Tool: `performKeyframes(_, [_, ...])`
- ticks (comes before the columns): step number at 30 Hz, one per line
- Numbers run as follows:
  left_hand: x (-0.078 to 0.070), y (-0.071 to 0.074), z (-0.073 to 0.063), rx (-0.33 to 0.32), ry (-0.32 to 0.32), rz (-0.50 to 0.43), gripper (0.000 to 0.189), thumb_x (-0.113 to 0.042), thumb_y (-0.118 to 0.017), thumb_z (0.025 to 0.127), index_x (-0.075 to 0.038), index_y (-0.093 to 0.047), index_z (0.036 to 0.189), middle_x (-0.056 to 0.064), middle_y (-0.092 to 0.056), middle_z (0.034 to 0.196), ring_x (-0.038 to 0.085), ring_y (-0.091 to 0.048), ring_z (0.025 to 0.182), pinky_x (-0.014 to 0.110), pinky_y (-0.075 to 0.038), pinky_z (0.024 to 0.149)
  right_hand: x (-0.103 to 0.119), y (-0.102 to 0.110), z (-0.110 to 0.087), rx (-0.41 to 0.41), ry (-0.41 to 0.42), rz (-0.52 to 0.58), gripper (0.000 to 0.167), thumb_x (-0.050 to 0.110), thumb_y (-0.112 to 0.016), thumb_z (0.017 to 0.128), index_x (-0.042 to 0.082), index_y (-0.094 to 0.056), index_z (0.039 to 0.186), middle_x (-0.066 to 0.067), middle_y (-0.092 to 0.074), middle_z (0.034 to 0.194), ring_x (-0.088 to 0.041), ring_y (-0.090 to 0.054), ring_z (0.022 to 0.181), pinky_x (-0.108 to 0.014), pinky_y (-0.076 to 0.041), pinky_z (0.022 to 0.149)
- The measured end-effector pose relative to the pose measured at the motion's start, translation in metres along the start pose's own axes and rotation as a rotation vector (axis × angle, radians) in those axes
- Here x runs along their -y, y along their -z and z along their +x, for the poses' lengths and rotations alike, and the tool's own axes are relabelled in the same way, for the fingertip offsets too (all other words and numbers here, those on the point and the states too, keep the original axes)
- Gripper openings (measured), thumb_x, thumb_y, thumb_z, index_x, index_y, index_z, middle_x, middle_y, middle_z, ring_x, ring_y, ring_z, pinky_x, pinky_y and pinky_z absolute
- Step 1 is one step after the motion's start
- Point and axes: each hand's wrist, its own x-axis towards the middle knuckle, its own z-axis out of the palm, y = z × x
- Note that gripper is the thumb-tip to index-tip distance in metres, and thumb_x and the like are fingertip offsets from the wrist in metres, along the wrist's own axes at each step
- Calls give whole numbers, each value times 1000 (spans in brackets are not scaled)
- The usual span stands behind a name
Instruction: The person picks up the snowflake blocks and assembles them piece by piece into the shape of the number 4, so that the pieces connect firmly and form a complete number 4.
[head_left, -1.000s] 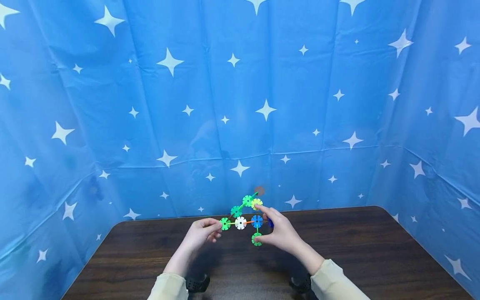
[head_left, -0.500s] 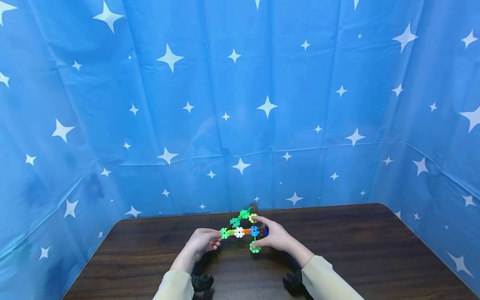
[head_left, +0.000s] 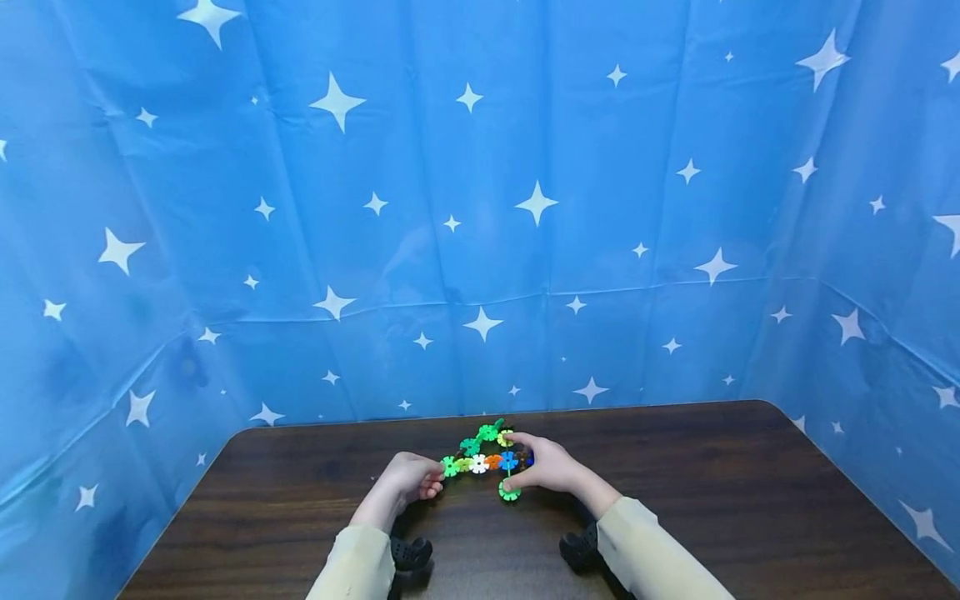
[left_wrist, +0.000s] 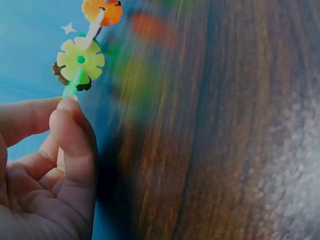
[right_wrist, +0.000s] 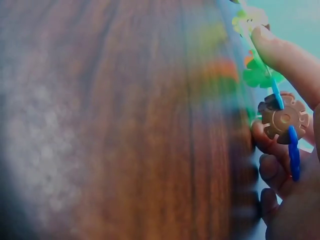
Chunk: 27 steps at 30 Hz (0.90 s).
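A chain of interlocking plastic snowflake discs spans my two hands, close over the table in the head view. My left hand (head_left: 408, 480) pinches the green disc (head_left: 450, 467) at its left end between thumb and fingertips. Rightward follow a white disc (head_left: 478, 464), an orange disc (head_left: 492, 462) and a blue disc (head_left: 508, 461). My right hand (head_left: 553, 467) grips the right side, its thumb at the lower green disc (head_left: 509, 492) and a finger at the yellow disc (head_left: 505, 437). A brown disc (right_wrist: 297, 119) and dark blue disc (right_wrist: 294, 162) lie by the right palm.
Beneath the hands is a dark wood-grain table (head_left: 712, 500). A blue curtain (head_left: 480, 250) with white stars hangs behind and along both sides. Black wrist devices, the left one (head_left: 411, 553) and the right one (head_left: 579, 552), sit under the wrists.
Both hands have lowered the disc chain towards the table, mostly during the first half second. The grips look the same. The head view has shifted slightly.
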Motion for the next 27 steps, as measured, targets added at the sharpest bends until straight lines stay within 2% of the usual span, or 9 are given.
performKeyframes(9, [3, 9, -4, -7, 36, 29, 16, 0, -59, 92, 14, -61, 100, 5, -60, 68, 8, -56, 52, 18, -46, 49, 12, -4, 1, 32, -1, -41, 84, 37, -81, 78, 10, -41, 147, -15, -43, 146, -35, -41, 132, -55, -38, 101])
performKeyframes(16, [4, 12, -6, -13, 57, 65, 16, -2, -59, 93, 12, -63, 99, 5, -60, 69, 7, -57, 52, 17, -46, 48, 10, -7, 1, 45, -15, -71, 85, 42, -80, 77, 12, -42, 147, -18, -45, 140, -36, -46, 125, -56, -40, 97])
performKeyframes(22, [5, 13, -5, -12, 57, 67, 15, -2, -58, 93, 12, -63, 98, 5, -59, 68, 7, -56, 51, 18, -46, 48, 10, -7, 1, 39, 4, -47, 81, 41, -78, 81, 9, -42, 146, -15, -52, 131, -28, -53, 111, -47, -46, 86])
performKeyframes(26, [5, 14, -6, -11, 61, 73, 19, -5, -59, 94, 12, -62, 101, 4, -59, 67, 8, -56, 51, 19, -47, 48, 13, -5, 0, 4, 8, 27, 72, 38, -71, 88, 3, -43, 144, -10, -59, 107, -20, -55, 83, -36, -46, 66])
performKeyframes(27, [5, 15, -7, -10, 62, 76, 20, -6, -59, 94, 13, -62, 102, 4, -59, 67, 8, -57, 51, 19, -47, 48, 13, -4, 0, -8, 8, 39, 69, 38, -69, 90, 1, -44, 143, -10, -59, 104, -19, -54, 80, -35, -45, 64])
